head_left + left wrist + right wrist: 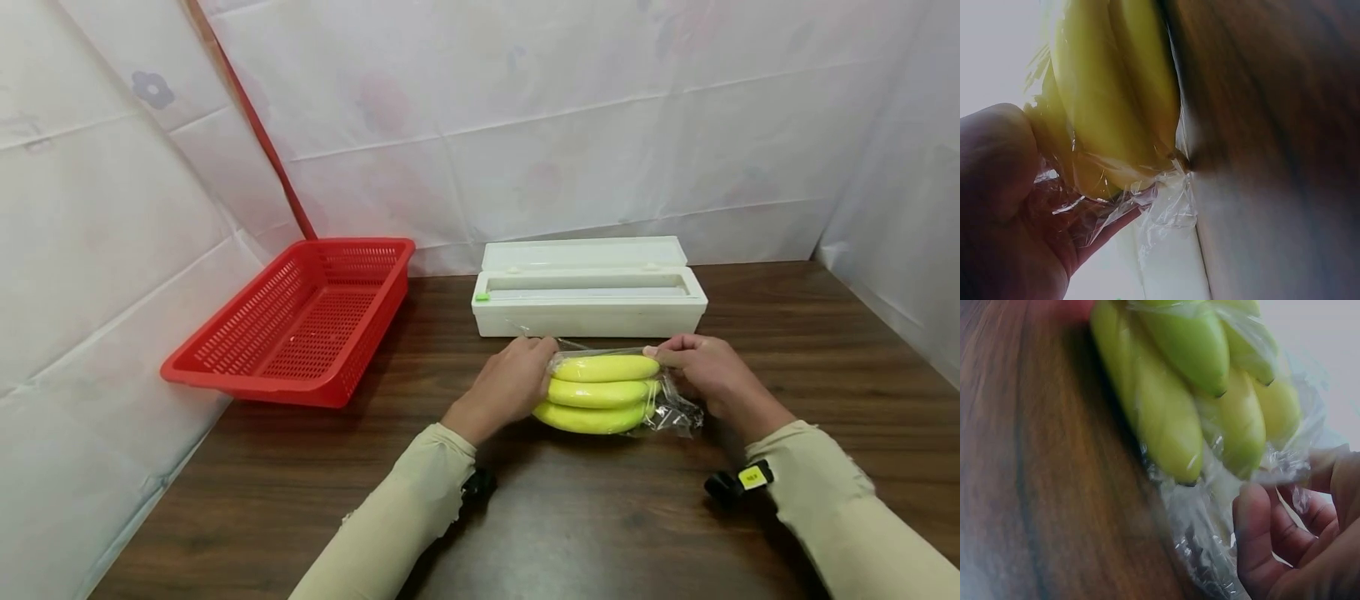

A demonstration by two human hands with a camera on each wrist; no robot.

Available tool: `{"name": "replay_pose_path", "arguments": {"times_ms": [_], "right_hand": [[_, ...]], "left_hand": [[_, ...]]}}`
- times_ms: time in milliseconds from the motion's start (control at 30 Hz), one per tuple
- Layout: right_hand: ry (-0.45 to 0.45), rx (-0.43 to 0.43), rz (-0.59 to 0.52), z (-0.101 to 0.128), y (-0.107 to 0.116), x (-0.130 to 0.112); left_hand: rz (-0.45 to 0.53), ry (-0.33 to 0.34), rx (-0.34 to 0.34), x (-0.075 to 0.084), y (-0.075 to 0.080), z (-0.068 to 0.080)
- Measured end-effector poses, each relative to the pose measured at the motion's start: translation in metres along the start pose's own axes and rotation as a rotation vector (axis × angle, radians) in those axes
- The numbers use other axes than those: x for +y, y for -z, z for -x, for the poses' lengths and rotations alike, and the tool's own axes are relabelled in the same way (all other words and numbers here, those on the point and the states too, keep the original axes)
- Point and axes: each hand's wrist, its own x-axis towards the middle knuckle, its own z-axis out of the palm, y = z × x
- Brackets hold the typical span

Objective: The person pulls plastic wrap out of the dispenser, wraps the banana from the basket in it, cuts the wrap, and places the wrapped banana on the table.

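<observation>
The left hand grips one end of the yellow bananas through clear film; the right hand pinches that film at the other end. The bunch lies between both hands, over the wooden table. Just beyond them stands an open white box; well left, a red basket.

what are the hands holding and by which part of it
Bananas in clear plastic film: the right hand pinches film at the bananas' right end; the left hand holds the wrapped left end.
</observation>
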Motion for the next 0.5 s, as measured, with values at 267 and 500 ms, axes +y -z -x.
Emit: {"name": "replay_pose_path", "arguments": {"times_ms": [267, 500], "right_hand": [[-0.008, -0.079, 0.079, -0.004, 0.005, 0.006], [0.017, -0.007, 0.194, -0.002, 0.019, 0.019]], "left_hand": [[-0.020, 0.008, 0.000, -0.002, 0.000, 0.001], [-0.033, 0.040, -0.011, -0.002, 0.001, 0.003]]}}
